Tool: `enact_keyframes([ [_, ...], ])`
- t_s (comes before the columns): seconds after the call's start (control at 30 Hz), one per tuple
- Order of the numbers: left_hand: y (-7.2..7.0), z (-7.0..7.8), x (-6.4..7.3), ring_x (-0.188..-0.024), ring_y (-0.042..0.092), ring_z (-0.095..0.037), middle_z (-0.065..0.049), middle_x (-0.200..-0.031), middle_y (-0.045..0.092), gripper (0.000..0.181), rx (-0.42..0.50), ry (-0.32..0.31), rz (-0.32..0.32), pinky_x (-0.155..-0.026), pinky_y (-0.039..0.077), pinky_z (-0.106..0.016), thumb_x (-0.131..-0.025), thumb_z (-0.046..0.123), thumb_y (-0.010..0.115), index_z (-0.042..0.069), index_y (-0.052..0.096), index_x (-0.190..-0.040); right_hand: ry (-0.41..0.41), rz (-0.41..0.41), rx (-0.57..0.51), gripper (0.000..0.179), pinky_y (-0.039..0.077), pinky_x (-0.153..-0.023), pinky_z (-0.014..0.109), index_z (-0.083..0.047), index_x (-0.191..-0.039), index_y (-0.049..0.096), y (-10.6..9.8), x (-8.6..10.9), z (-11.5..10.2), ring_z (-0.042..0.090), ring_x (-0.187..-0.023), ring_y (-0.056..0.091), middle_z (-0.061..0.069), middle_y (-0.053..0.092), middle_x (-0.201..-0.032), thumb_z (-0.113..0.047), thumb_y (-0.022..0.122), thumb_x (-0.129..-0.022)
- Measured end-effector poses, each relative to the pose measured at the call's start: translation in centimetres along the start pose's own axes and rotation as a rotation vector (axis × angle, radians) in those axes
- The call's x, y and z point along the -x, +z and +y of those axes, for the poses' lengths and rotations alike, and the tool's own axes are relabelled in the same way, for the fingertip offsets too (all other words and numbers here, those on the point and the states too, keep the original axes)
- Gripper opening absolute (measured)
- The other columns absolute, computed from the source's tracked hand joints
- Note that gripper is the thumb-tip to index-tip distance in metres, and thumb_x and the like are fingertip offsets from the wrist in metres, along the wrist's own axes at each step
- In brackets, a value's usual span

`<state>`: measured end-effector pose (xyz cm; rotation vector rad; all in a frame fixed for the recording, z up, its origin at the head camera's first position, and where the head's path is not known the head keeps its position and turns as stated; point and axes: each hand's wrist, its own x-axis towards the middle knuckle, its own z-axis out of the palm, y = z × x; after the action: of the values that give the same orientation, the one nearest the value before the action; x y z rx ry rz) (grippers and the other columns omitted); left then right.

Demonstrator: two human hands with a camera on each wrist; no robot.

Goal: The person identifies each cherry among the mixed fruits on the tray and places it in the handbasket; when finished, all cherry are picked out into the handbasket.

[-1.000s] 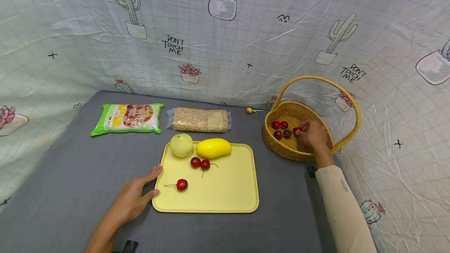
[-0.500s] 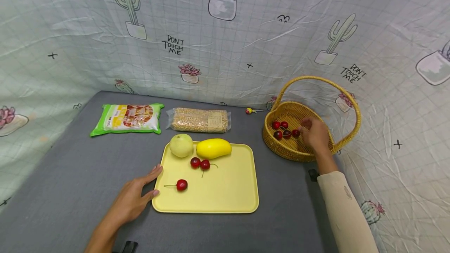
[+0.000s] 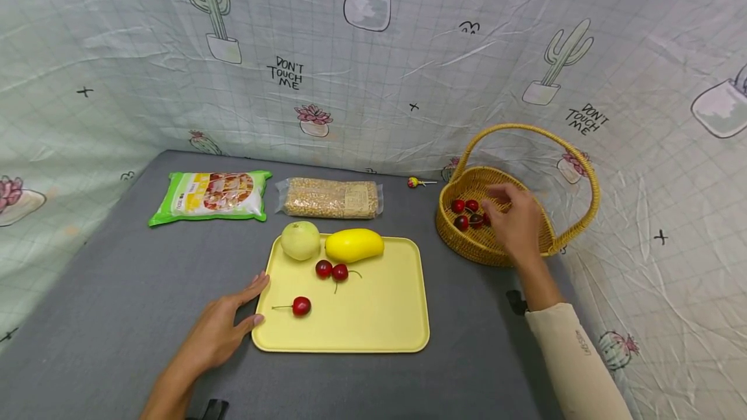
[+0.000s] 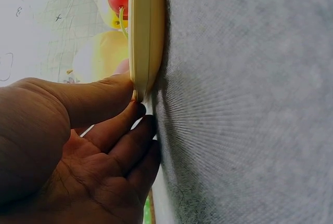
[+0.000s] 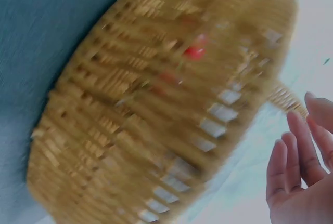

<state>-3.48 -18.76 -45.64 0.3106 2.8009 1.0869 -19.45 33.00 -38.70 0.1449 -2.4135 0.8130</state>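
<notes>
My left hand point(image 3: 218, 329) rests on the left edge of the yellow tray point(image 3: 373, 316), thumb and index finger spread along the rim. Close up in the left wrist view, the thumb touches the tray's rim point(image 4: 148, 37). On the tray lie three cherries, one alone point(image 3: 301, 306) near the hand, plus a pale green round fruit point(image 3: 300, 240) and a yellow mango point(image 3: 354, 245). Over the wicker basket point(image 3: 467, 248) my right hand point(image 3: 518, 222) hovers with nothing in its fingers. Several dark red cherries point(image 3: 461, 221) sit inside the basket, one partly hidden by that hand.
Behind the tray lie a green-edged food bag point(image 3: 216, 196) and a clear pack of grains point(image 3: 329, 199). A lollipop point(image 3: 414, 183) is near the back edge. The basket's tall handle point(image 3: 592, 186) arches over it. A patterned cloth hangs behind and at the sides.
My right hand has let go of a cherry inside the basket, then lifted and shifted slightly left with its fingers spreading. The left hand and tray stay put.
</notes>
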Motion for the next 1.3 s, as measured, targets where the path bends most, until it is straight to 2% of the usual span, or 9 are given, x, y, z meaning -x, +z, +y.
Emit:
enact_keyframes([
  [0.13,0.0,0.0,0.0,-0.152,0.046,-0.039,-0.016,-0.164,0.046,0.073,-0.001,0.0,0.003,-0.115,0.043,-0.067,-0.093,0.006,0.08,0.008,0.05,-0.159,-0.066,0.012,-0.021,0.028,0.05,-0.074,0.035,-0.005,-0.112,0.078,0.3,0.6,-2.1,0.035,-0.094,0.066,0.016,0.079,-0.105,-0.013,0.089,-0.088],
  [0.3,0.0,-0.1,0.0,-0.151,0.047,-0.037,-0.015,-0.164,0.047,0.073,-0.02,0.014,0.016,-0.115,0.042,-0.064,-0.092,0.006,0.08,0.008,0.051,-0.159,-0.139,-0.011,-0.073,0.029,0.044,-0.067,0.018,-0.007,-0.112,0.08,0.7,1.5,-4.3,0.026,-0.088,0.061,0.012,0.079,-0.099,-0.013,0.091,-0.086],
  [0.53,-0.1,0.0,0.0,-0.151,0.047,-0.038,-0.015,-0.164,0.047,0.072,-0.017,0.012,0.013,-0.115,0.042,-0.065,-0.093,0.006,0.08,0.009,0.051,-0.159,-0.241,-0.054,-0.132,0.032,0.044,-0.068,0.014,-0.01,-0.112,0.08,1.4,2.6,-7.2,0.02,-0.088,0.061,0.008,0.081,-0.102,-0.013,0.093,-0.083],
  [0.73,-0.2,0.1,0.0,-0.151,0.048,-0.038,-0.015,-0.164,0.047,0.073,-0.018,0.009,0.015,-0.115,0.043,-0.065,-0.092,0.006,0.08,0.009,0.051,-0.159,-0.287,-0.147,-0.14,0.036,0.051,-0.073,0.022,-0.011,-0.116,0.08,1.9,3.7,-9.9,0.018,-0.09,0.058,0.005,0.081,-0.106,-0.015,0.093,-0.083],
  [0.93,-0.2,0.2,0.0,-0.151,0.047,-0.039,-0.016,-0.164,0.046,0.073,-0.009,0.007,0.013,-0.115,0.043,-0.067,-0.092,0.006,0.08,0.008,0.05,-0.159,-0.369,-0.233,-0.202,0.037,0.049,-0.071,0.03,-0.011,-0.118,0.079,2.7,4.7,-12.1,0.018,-0.088,0.054,0.005,0.081,-0.11,-0.014,0.092,-0.084],
  [1.3,-0.3,0.1,0.0,-0.15,0.048,-0.038,-0.016,-0.163,0.047,0.072,-0.015,0.016,0.015,-0.115,0.043,-0.065,-0.092,0.006,0.08,0.009,0.051,-0.159,-0.466,-0.406,-0.21,0.04,0.05,-0.076,0.028,-0.016,-0.122,0.078,4.7,6.8,-15.8,0.016,-0.097,0.056,-0.001,0.079,-0.115,-0.024,0.092,-0.085],
])
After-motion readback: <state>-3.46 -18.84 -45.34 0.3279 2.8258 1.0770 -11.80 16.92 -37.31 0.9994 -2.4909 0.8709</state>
